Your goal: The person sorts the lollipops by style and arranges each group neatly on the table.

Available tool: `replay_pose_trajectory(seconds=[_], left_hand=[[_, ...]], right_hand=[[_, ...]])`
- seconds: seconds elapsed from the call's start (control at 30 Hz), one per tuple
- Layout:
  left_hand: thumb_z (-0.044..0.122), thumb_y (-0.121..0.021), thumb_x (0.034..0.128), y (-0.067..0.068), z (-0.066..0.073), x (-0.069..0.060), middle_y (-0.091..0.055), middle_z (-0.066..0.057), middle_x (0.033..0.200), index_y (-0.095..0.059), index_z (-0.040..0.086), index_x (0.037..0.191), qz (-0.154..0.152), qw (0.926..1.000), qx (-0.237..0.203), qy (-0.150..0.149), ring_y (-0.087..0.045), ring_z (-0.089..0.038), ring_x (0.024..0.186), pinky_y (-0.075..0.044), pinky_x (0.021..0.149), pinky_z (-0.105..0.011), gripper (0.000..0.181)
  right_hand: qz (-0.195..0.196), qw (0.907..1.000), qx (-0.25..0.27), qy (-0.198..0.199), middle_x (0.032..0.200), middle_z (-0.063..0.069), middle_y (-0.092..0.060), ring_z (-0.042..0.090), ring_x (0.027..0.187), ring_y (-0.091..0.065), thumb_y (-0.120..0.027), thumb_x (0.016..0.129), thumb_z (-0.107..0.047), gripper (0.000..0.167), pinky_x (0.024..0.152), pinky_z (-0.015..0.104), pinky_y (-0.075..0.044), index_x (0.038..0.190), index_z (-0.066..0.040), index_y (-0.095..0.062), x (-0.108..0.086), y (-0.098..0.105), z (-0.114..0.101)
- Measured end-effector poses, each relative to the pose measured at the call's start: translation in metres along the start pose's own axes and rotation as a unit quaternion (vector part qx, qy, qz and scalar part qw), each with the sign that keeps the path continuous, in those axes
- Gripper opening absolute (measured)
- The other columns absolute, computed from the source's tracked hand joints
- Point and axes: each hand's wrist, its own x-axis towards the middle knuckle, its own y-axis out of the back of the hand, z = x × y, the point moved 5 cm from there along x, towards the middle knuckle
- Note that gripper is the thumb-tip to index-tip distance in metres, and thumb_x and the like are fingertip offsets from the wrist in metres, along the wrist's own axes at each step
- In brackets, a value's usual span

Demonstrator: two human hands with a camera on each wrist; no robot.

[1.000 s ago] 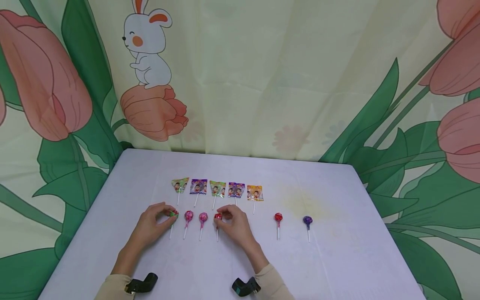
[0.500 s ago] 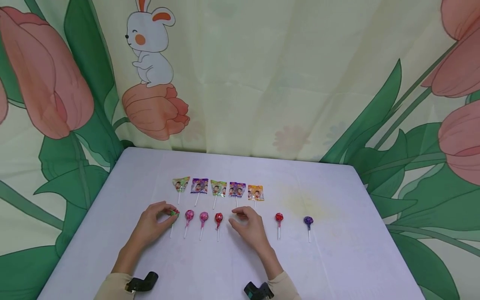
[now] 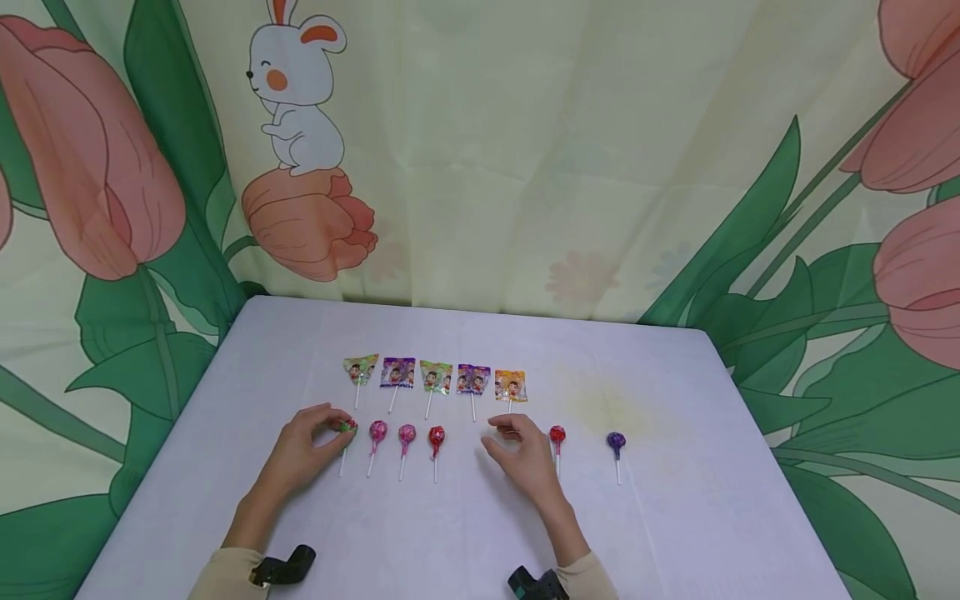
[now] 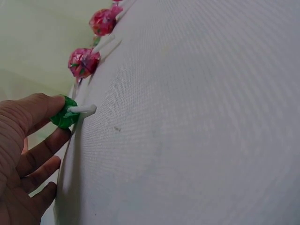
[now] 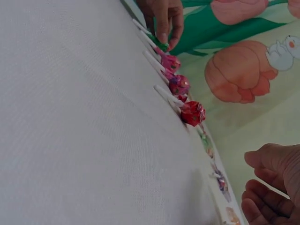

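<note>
My left hand pinches the head of a green-wrapped lollipop between thumb and finger, its white stick lying toward me. To its right lie two pink lollipops and a red lollipop, side by side with sticks toward me. My right hand hovers over the cloth with relaxed fingers and nothing between them. It is just left of another red lollipop, whose stick it partly covers in the head view. A purple lollipop lies farther right.
Behind runs a row of several flat-bagged lollipops, among them a purple bag and an orange bag. A white cloth covers the table. A printed curtain hangs behind its far edge.
My right hand has let go of the red lollipop at the end of the front row and moved right. The left hand has stayed on the green lollipop.
</note>
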Motion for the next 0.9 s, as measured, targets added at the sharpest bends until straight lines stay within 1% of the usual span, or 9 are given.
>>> replay_pose_trajectory(seconds=[0.23, 0.47, 0.67, 0.9], left_hand=[[0.013, -0.077, 0.0907, -0.001, -0.001, 0.001, -0.070, -0.008, 0.102, -0.073, 0.007, 0.111, -0.001, 1.0000, 0.000, 0.000, -0.047, -0.045, 0.133, -0.030, 0.114, -0.068, 0.022], [0.013, -0.077, 0.0903, -0.001, -0.001, 0.001, -0.070, -0.009, 0.102, -0.073, 0.006, 0.111, 0.000, 1.0000, -0.003, -0.002, -0.045, -0.046, 0.136, -0.029, 0.115, -0.068, 0.022], [0.014, -0.077, 0.0905, -0.001, -0.001, 0.000, -0.070, -0.011, 0.104, -0.072, 0.005, 0.111, -0.002, 1.0000, -0.001, 0.002, -0.045, -0.047, 0.136, -0.029, 0.114, -0.068, 0.022], [0.014, -0.076, 0.0911, -0.002, -0.002, 0.000, -0.070, -0.012, 0.109, -0.072, 0.006, 0.112, -0.005, 0.9999, -0.001, 0.009, -0.042, -0.047, 0.139, -0.028, 0.115, -0.068, 0.023]], right_hand=[[0.016, 0.9998, 0.009, -0.003, 0.107, 0.008, -0.072, 0.028, 0.100, -0.068, -0.083, 0.085, -0.007, 0.025, 0.091, 0.039, -0.058, 0.107, -0.003, -0.074, -0.001, 0.010, 0.004], [0.026, 0.9996, 0.010, -0.009, 0.108, 0.011, -0.072, 0.029, 0.101, -0.068, -0.082, 0.084, -0.006, 0.026, 0.092, 0.040, -0.058, 0.108, -0.002, -0.073, -0.003, 0.020, 0.009], [0.045, 0.9989, -0.003, -0.017, 0.107, 0.009, -0.073, 0.028, 0.100, -0.070, -0.083, 0.083, -0.005, 0.027, 0.090, 0.037, -0.058, 0.108, -0.005, -0.073, -0.005, 0.031, 0.016], [0.061, 0.9973, -0.003, -0.040, 0.110, 0.010, -0.072, 0.029, 0.102, -0.069, -0.083, 0.083, -0.005, 0.029, 0.092, 0.041, -0.058, 0.110, -0.003, -0.073, -0.005, 0.044, 0.023]])
